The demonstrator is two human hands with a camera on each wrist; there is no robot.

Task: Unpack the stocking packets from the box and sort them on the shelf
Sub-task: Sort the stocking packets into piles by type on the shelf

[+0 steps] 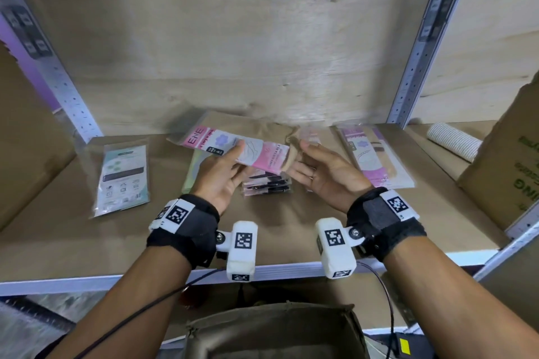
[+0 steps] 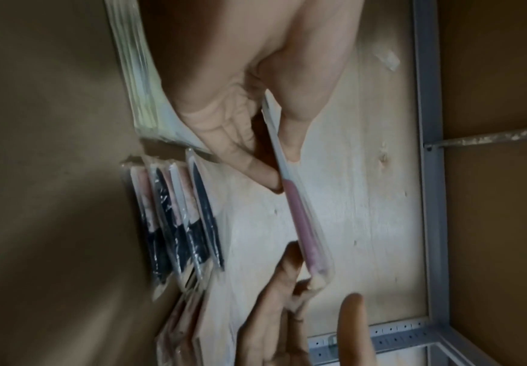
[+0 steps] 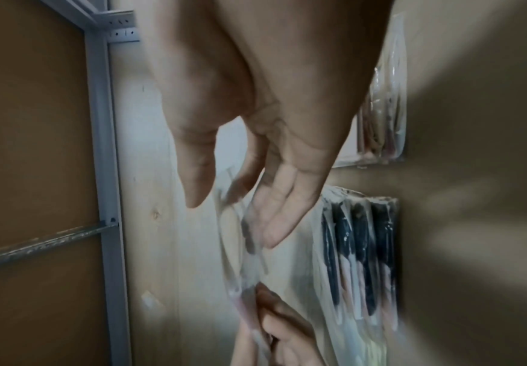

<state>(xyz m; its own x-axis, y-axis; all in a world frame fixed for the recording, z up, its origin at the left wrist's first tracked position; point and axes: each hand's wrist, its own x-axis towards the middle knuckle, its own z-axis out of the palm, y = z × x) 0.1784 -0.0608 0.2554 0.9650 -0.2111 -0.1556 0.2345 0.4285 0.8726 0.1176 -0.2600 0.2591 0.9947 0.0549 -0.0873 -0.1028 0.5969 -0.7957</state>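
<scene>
My left hand [image 1: 237, 156] pinches a pink stocking packet [image 1: 256, 151], thumb on top and fingers beneath, above the shelf board [image 1: 291, 242]. The left wrist view shows the packet [image 2: 300, 218] edge-on in the left hand [image 2: 275, 168]. My right hand [image 1: 300, 159] is at the packet's tan right end with its fingers loosely spread; I cannot tell whether they touch it. In the right wrist view the right hand [image 3: 234, 213] hangs relaxed beside the blurred packet [image 3: 237, 260]. The brown box [image 1: 274, 329] sits below the shelf's front edge.
A stack of dark packets [image 1: 267, 183] and a green packet [image 1: 191, 172] lie under my hands. A teal packet [image 1: 122, 181] lies left, and a purple-pink pile [image 1: 376, 157] right. A white roll [image 1: 453, 141] and a cardboard carton [image 1: 507, 160] stand far right.
</scene>
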